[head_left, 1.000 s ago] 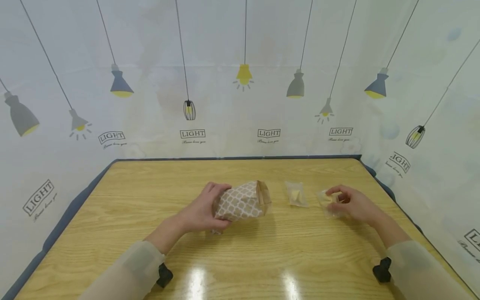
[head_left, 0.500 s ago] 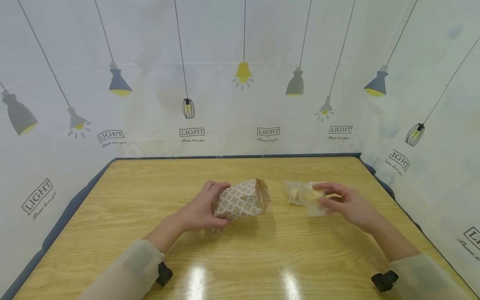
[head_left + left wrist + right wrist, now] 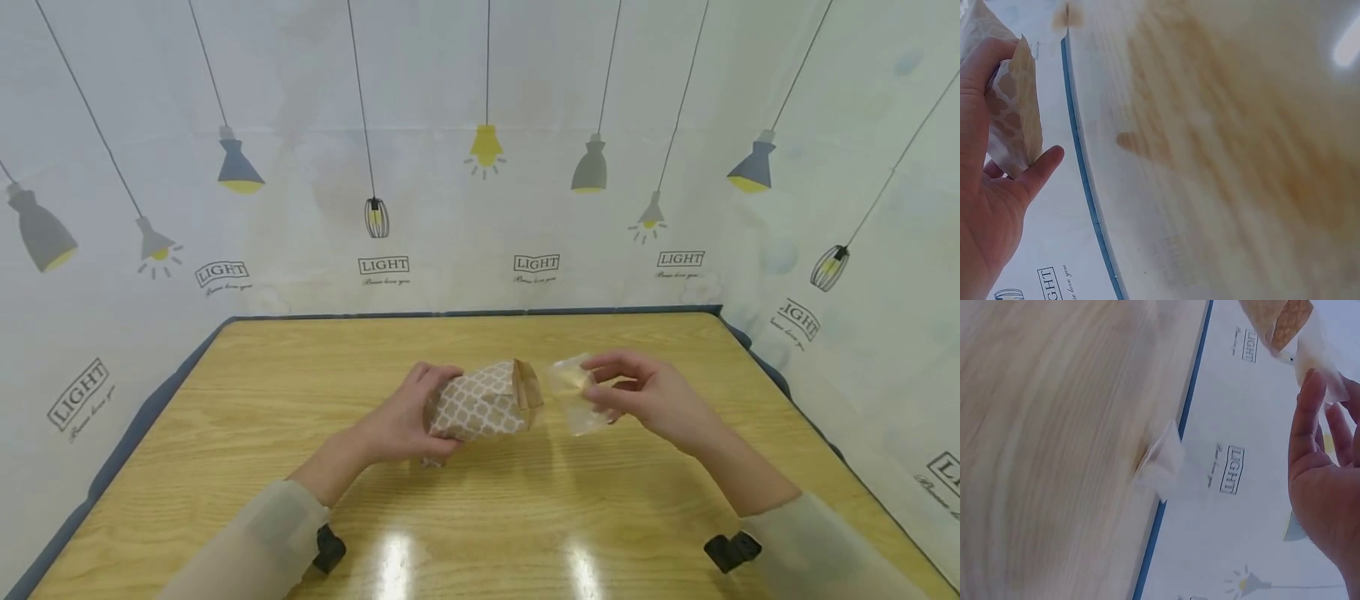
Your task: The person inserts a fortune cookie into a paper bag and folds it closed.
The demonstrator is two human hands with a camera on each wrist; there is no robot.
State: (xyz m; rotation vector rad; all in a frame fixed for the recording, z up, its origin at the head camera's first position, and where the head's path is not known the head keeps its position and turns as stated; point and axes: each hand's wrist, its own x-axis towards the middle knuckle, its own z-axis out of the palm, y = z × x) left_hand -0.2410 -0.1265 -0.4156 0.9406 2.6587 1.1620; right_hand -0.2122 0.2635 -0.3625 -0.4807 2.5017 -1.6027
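Two bare hands at work over a wood-grained surface (image 3: 465,517). The left hand (image 3: 408,421) grasps a tan paper bag (image 3: 476,404) with a white lattice pattern, its thumb on the near side and its fingers on the far side. The bag lies tilted, its plain brown mouth turned away from the left hand and toward the right. The right hand (image 3: 660,400) pinches a clear packet (image 3: 573,387) with pale yellow contents between thumb and fingers; the packet projects from the fingertips just beside the bag's mouth. A second packet (image 3: 1163,465), seen in the right wrist view, is apart from the right hand's fingers. Beyond both hands hangs a lamp-printed backdrop (image 3: 450,108).
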